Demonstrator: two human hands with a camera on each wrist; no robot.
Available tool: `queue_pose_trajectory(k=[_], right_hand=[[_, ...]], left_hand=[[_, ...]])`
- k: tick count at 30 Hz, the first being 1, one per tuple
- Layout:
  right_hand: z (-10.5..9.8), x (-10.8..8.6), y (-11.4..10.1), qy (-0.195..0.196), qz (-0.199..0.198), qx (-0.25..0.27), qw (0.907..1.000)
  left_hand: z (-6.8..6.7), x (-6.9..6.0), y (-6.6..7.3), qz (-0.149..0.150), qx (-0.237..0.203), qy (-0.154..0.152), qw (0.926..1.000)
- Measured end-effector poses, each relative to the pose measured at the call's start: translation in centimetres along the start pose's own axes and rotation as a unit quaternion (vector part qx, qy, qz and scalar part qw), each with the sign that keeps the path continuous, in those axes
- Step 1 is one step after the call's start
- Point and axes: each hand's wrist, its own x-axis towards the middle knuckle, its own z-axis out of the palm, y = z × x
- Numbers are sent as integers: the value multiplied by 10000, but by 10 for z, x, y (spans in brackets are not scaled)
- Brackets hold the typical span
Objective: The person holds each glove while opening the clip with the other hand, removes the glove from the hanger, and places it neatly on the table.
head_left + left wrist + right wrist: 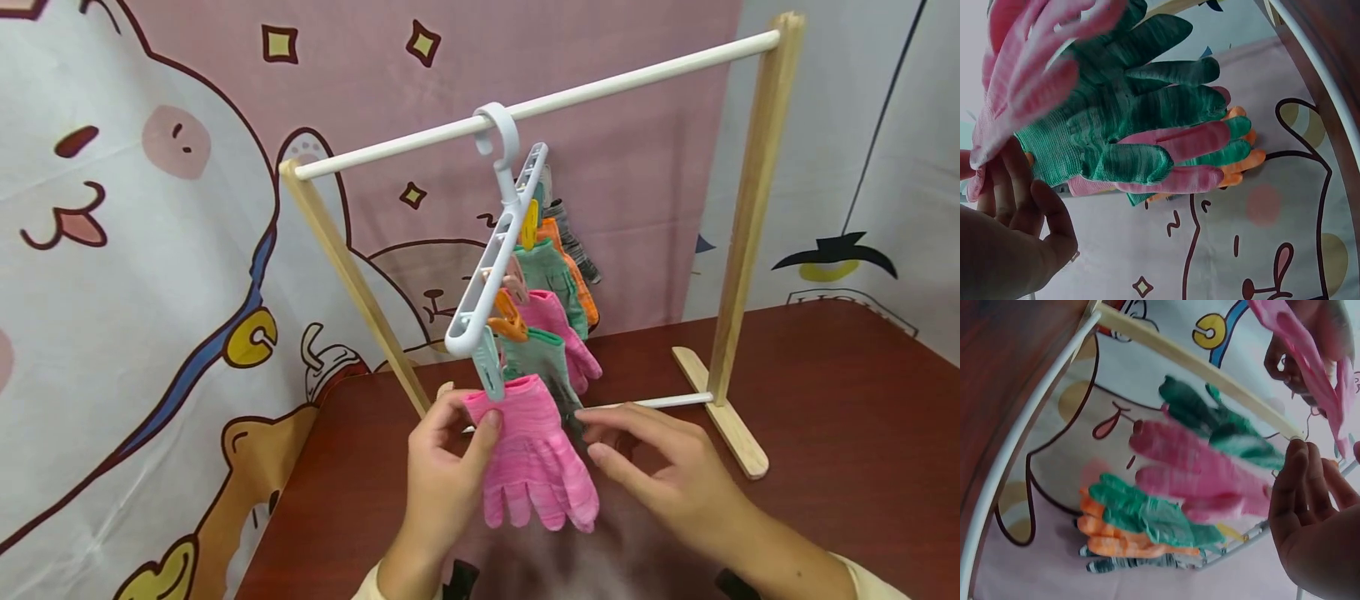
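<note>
A pink knit glove (528, 450) hangs fingers down at the near end of a white hanger (463, 337). A light blue clothespin (488, 362) is at its cuff. My left hand (442, 487) pinches the left edge of that cuff between thumb and fingers. Just right of the glove is my right hand (678, 475), its fingers loosely bent, thumb apart and holding nothing. In the left wrist view, a green glove (1104, 125) hangs behind the pink one. Another pink glove (1204, 469), a green glove (1147, 512) and an orange glove (1122, 540) hang farther along the hanger.
The hanger hooks over a white rod (637, 79) between wooden posts (753, 208). An orange clothespin (510, 317) and a yellow clothespin (530, 225) sit farther back. A dark grey glove (573, 237) hangs at the far end. The stand rests on a reddish-brown table (847, 400) before a cartoon-printed cloth.
</note>
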Motion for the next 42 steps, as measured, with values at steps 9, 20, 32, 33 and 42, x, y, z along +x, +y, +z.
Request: queue_pose_trajectory(k=[9, 20, 32, 33, 42], right_hand=[[9, -8, -7, -632, 860, 702, 9918], [22, -14, -8, -362, 961, 1051, 9891], [29, -14, -7, -466, 1193, 950, 9872], [29, -14, -8, -469, 1202, 979, 9868], [26, -14, -9, -327, 1146, 862, 9891]], left_hand=[[8, -5, 0, -235, 147, -419, 9987], [11, -4, 3, -274, 392, -805, 9956], [3, -6, 7, -774, 42, -792, 9938], [2, -5, 7, -779, 38, -750, 9941], [11, 10, 14, -582, 494, -686, 9947]])
